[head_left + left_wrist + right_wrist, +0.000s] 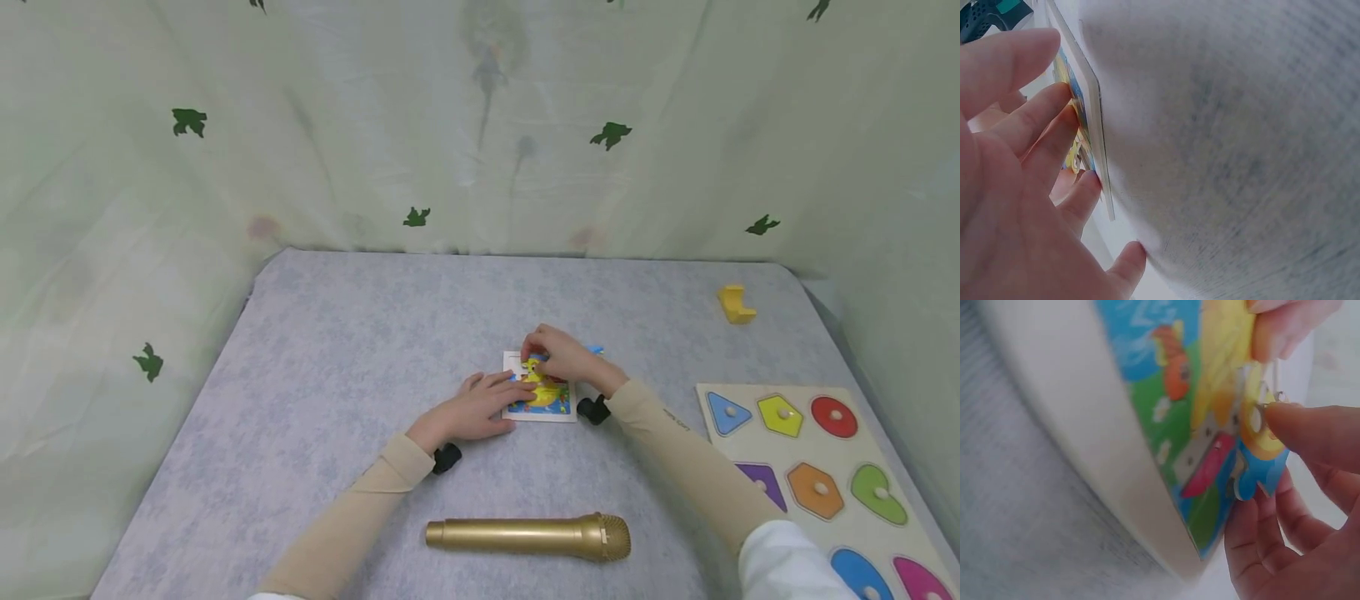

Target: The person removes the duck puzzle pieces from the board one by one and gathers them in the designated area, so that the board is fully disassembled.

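A small jigsaw puzzle board [551,418] with a white border and a yellow cartoon picture lies flat near the middle of the table. My left hand [480,410] rests over its left side, fingers extended; in the left wrist view the fingertips [1088,181] touch the picture by the board's edge. From the far right, my right hand [564,354] reaches over the top of the board. Between thumb and fingers it pinches a yellow and blue jigsaw piece [1272,464] with part of a face on it, tilted up from the picture.
A blue piece [596,349] shows beyond the right wrist. In front lies a gold microphone [525,536]. To the right is a wooden shape board [780,450] with knobbed shapes, partly under the right sleeve. A yellow block [735,305] stands at the back right.
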{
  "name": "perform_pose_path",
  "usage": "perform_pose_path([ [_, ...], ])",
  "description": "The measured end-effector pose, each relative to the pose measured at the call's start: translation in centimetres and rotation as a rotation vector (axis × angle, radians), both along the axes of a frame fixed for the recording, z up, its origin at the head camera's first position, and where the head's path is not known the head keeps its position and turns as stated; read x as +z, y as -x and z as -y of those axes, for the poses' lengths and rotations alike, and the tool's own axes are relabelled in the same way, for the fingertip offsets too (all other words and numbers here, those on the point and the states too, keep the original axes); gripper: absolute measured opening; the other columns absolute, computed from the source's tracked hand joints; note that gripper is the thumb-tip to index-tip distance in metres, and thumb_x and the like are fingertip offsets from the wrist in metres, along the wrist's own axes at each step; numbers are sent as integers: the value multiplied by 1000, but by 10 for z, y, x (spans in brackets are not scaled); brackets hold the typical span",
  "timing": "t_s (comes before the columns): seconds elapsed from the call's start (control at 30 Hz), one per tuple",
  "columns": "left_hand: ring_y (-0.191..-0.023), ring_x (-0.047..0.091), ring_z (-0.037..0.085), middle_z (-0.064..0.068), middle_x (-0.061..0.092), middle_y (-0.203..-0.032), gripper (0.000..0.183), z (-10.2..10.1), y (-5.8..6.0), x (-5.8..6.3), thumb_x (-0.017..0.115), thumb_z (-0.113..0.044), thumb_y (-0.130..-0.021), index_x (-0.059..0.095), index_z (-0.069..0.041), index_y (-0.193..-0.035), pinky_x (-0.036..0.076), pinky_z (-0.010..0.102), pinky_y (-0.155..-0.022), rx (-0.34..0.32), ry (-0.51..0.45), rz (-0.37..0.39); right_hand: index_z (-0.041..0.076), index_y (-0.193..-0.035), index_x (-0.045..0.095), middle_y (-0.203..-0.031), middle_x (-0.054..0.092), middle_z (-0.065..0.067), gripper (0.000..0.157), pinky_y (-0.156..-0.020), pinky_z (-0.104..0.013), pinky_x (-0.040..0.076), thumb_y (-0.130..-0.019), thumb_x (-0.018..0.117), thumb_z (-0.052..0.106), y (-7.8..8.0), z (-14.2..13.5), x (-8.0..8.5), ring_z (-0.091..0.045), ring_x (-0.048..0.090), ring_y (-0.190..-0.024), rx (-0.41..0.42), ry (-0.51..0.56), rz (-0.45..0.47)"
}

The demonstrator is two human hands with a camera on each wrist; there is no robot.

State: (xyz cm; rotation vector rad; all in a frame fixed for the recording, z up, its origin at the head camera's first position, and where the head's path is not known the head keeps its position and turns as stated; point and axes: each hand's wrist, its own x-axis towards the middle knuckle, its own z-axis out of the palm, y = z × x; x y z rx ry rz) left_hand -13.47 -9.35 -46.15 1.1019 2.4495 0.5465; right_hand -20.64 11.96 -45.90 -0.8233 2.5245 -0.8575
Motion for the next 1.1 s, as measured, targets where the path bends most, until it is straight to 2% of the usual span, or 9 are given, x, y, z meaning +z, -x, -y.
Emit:
perform_pose_path([
  [0.13, -143, 14, 25, -4, 28, -155, 50, -1, 0, -1, 54, -27, -98, 40, -21, -146, 11, 60, -107, -2, 7, -5, 10, -92, 65, -95, 51, -7, 27, -85, -43, 45, -80, 56, -12, -1, -3, 0, -25, 52, -90, 20, 40, -26],
  [0.27, -143, 14, 25, -4, 29, -154, 50, -1, 0, -1, 54, -26, -98, 40, -20, -146, 10, 60, -107, 0, 0, -5, 10, -98, 67, -97, 57, -6, 27, -84, -41, 46, -85, 56, -11, 2, -10, -2, -24, 54, -91, 9, 105, -21],
  [0.43, -143, 14, 25, -4, 29, -154, 50, -1, 0, 0, 55, -26, -98, 41, -20, -146, 10, 59, -108, 6, -2, -1, 5, -104, 67, -97, 63, -6, 18, -81, -35, 45, -90, 60, -3, 8, -28, -1, -21, 55, -87, -69, 229, 77],
  [0.53, -143, 14, 24, -4, 30, -154, 50, -2, -1, 0, 55, -26, -98, 41, -20, -146, 9, 58, -108, 10, 2, 0, 1, -106, 66, -96, 61, -10, 16, -66, -32, 44, -92, 59, 1, 10, -44, 1, -24, 52, -76, -127, 316, 162],
  [0.63, -143, 14, 24, -5, 30, -154, 50, -2, -1, -1, 54, -26, -98, 41, -21, -145, 9, 58, -108, 10, 3, -4, -2, -107, 64, -97, 58, -13, 16, -61, -31, 42, -93, 58, 3, 9, -63, 6, -25, 50, -74, -174, 362, 192],
  [0.7, -144, 13, 23, -5, 30, -154, 49, -3, -1, -1, 54, -27, -98, 41, -21, -146, 8, 57, -109, 12, 5, -8, -2, -107, 64, -95, 57, -14, 16, -59, -32, 44, -93, 59, 3, 9, -77, 7, -26, 50, -72, -198, 367, 183],
  [0.8, -144, 13, 23, -5, 31, -153, 49, -3, -2, -3, 53, -27, -99, 41, -21, -145, 8, 57, -109, 12, 5, -18, -5, -106, 63, -94, 56, -15, 16, -63, -34, 47, -91, 59, 0, 8, -100, 7, -25, 52, -78, -228, 354, 149],
  [0.93, -144, 13, 23, -4, 31, -153, 48, -3, -2, -3, 53, -26, -99, 41, -20, -145, 8, 57, -109, 11, -5, -18, -6, -104, 63, -92, 58, -14, 15, -63, -32, 47, -90, 60, -2, 5, -127, 3, -24, 52, -79, -281, 272, 120],
  [1.1, -144, 13, 24, -3, 31, -153, 48, -2, -3, -2, 53, -25, -99, 41, -19, -145, 7, 58, -108, 5, -14, -13, -6, -103, 64, -93, 61, -14, 15, -66, -30, 45, -89, 61, -1, 3, -140, -2, -21, 51, -80, -302, 170, 115],
])
